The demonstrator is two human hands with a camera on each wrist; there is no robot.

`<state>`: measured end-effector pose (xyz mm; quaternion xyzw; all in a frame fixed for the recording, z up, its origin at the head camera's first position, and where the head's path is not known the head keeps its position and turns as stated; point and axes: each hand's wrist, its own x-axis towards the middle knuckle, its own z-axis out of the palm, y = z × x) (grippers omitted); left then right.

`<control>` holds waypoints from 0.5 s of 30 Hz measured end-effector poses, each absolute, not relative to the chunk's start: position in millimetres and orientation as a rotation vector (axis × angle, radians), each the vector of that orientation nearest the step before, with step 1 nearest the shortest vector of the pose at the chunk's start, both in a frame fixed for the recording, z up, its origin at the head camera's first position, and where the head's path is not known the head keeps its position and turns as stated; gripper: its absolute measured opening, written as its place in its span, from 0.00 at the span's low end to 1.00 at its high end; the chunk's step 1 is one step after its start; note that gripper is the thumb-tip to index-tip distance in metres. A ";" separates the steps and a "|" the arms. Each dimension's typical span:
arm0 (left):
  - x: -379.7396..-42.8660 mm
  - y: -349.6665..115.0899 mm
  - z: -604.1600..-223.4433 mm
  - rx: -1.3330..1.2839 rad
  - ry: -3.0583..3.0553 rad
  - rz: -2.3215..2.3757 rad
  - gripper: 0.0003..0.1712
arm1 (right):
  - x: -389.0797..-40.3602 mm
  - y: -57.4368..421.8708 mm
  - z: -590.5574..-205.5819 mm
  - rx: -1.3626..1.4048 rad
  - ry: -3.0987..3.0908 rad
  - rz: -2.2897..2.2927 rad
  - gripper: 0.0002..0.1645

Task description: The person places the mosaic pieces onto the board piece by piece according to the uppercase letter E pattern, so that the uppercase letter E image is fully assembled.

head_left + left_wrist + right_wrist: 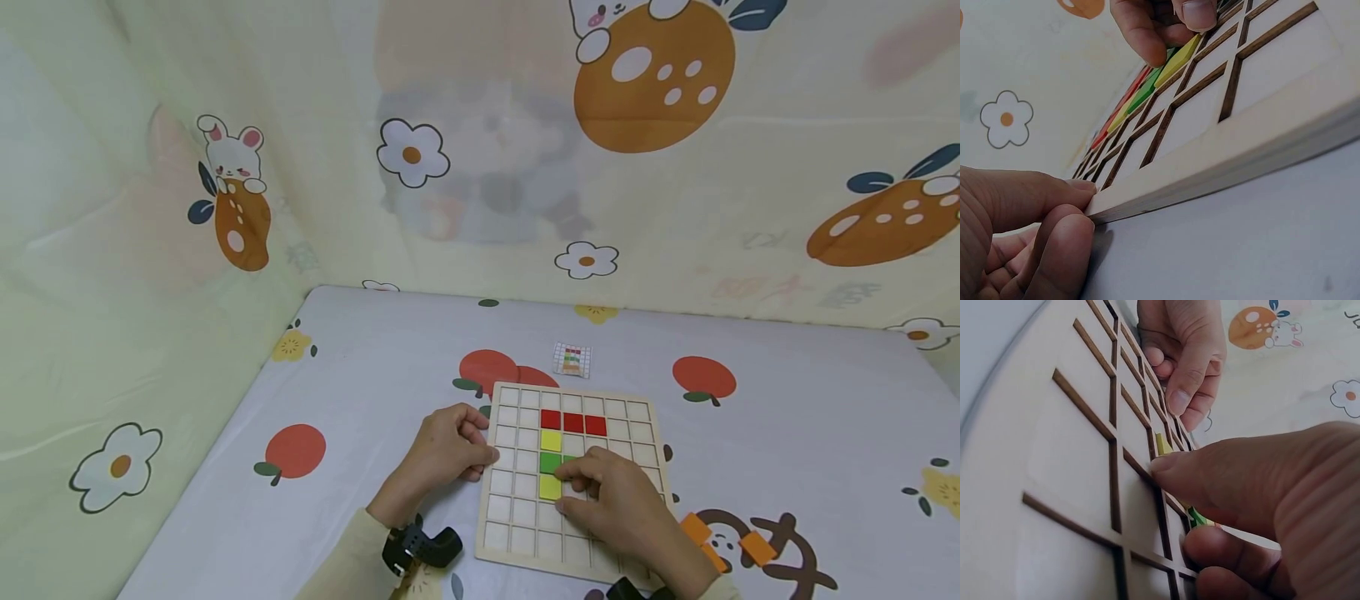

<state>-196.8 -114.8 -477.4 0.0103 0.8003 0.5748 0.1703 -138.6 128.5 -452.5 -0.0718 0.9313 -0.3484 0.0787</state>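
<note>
Three red square tiles (573, 423) sit in a row on a pale wooden grid board (498, 507), which is lying on a white fruit-print tablecloth (360, 375). Below the leftmost red there's a yellow square tile (551, 440), a green square tile (550, 462), then a second yellow square tile (550, 487). Left hand (446, 446) is pinching the board's left edge between thumb and fingertips. Right hand (622, 504) has bent fingers right by that second yellow, can't tell if they're gripping anything tbh. Small printed grid card (572, 360) lies just past the far edge, loose orange squares (757, 548) off to the right.
</note>
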 end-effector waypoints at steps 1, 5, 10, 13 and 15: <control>-196.9 -114.8 -477.5 0.030 2.273 1.634 0.19 | -138.4 128.5 -452.0 -0.213 2.785 -1.042 0.15; -197.1 -114.9 -477.7 0.027 2.274 1.634 0.19 | -137.4 131.4 -447.7 -0.221 2.783 -1.026 0.19; -197.0 -114.6 -477.5 0.026 2.277 1.630 0.19 | -133.7 143.9 -441.1 -0.194 2.833 -0.978 0.24; -196.8 -114.2 -477.3 0.027 2.279 1.629 0.19 | -130.7 158.7 -439.6 -0.165 2.876 -0.961 0.26; -196.5 -114.1 -476.9 0.024 2.281 1.627 0.19 | -127.5 172.0 -440.1 -0.162 2.906 -0.957 0.26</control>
